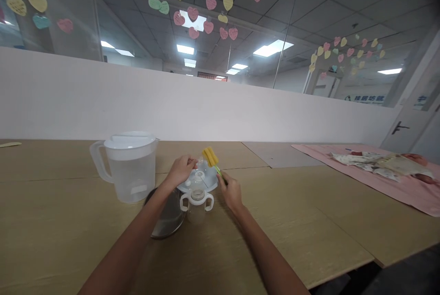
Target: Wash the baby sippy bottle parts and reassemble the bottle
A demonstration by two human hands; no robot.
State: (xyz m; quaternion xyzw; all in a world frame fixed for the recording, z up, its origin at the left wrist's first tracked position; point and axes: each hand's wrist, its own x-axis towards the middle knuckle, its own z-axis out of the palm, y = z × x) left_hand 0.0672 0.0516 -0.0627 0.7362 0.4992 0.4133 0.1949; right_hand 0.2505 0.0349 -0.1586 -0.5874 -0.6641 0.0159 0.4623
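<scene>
My right hand is closed around the green handle of a bottle brush, its yellow sponge head pointing up and to the left. My left hand is pinched over the far side of a pale plate; what its fingertips hold is too small to make out. Small clear and white parts lie on that plate. In front of it stands a clear baby bottle without a lid, with a white two-handled ring around its neck. A round metal tray lies partly hidden under my left forearm.
A lidded clear pitcher stands left of my left hand. Far right, a pink cloth carries crumpled fabric items. A pale flat object lies at the far left. Behind the wooden table rises a white wall with glass above.
</scene>
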